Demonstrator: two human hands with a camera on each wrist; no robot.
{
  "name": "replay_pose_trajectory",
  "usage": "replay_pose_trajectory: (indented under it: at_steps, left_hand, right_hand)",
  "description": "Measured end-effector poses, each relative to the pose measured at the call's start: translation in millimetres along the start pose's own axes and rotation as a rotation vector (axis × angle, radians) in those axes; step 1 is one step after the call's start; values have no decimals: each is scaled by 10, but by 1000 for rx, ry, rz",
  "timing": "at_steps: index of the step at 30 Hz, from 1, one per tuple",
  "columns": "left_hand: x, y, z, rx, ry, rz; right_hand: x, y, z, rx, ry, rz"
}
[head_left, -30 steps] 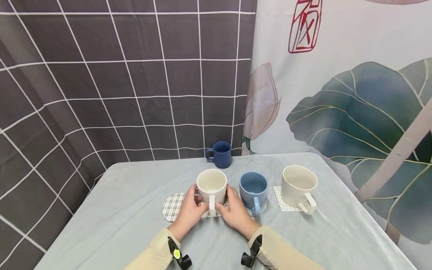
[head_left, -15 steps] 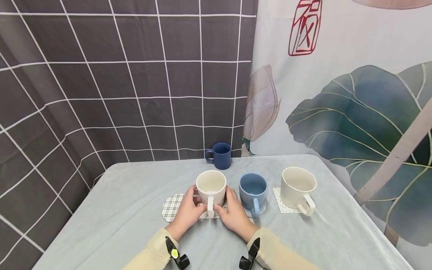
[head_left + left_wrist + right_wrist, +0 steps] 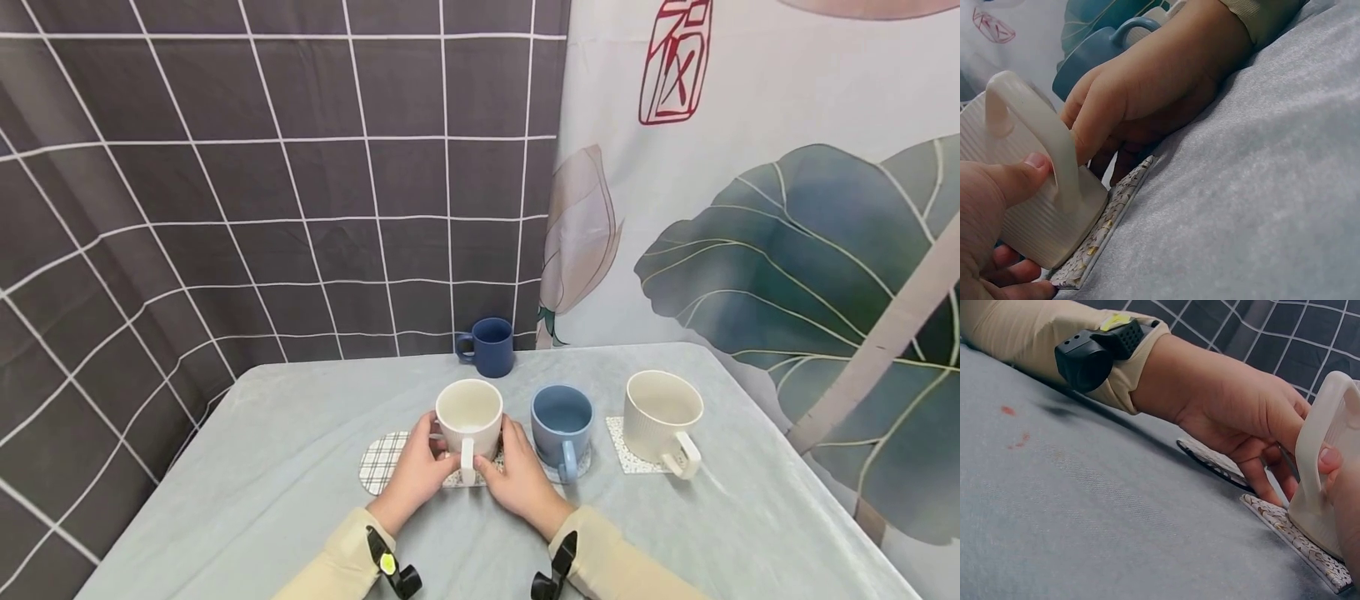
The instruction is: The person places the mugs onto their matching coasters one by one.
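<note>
A white ribbed mug (image 3: 470,404) stands upright on a square patterned coaster (image 3: 1094,240), its handle (image 3: 468,458) turned toward me. My left hand (image 3: 415,465) grips the mug's left side, thumb at the handle and lower fingers down by the coaster's edge. From the other side my right hand (image 3: 522,469) holds the same mug, its thumb also close to the handle. In the right wrist view the mug's base (image 3: 1313,522) sits flat over the coaster. Part of the coaster is hidden under the mug and hands.
Right of my hands, a light blue mug (image 3: 562,412) sits on a round coaster (image 3: 583,468). Farther right a cream mug (image 3: 660,408) stands on a square coaster (image 3: 637,461). A navy mug (image 3: 493,346) stands at the back edge. A plaid oval coaster (image 3: 378,462) lies left.
Both hands keep their hold on the white mug. Its handle has swung very slightly to the left since the first frame; the rest stays as it was.
</note>
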State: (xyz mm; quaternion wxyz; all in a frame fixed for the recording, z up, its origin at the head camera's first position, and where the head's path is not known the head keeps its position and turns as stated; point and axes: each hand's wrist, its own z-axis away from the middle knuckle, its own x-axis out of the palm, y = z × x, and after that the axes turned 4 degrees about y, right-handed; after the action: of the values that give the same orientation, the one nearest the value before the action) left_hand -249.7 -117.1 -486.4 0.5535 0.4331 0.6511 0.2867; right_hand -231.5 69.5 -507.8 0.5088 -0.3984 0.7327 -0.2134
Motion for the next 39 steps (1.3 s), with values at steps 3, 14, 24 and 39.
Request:
replay_pose_trajectory:
  at_steps: [3, 14, 24, 39]
  left_hand:
    - [-4, -13, -15, 9, -15, 0]
    - [-282, 14, -201, 12, -162, 31]
    - [-607, 204, -613, -6, -69, -32]
    - [-371, 322, -1459, 92, -80, -124]
  right_hand:
    - [-1, 8, 4, -1, 2, -5]
    - [-20, 68, -36, 72, -22, -83]
    - [-47, 62, -41, 71, -21, -131]
    - [-26, 66, -35, 72, -55, -165]
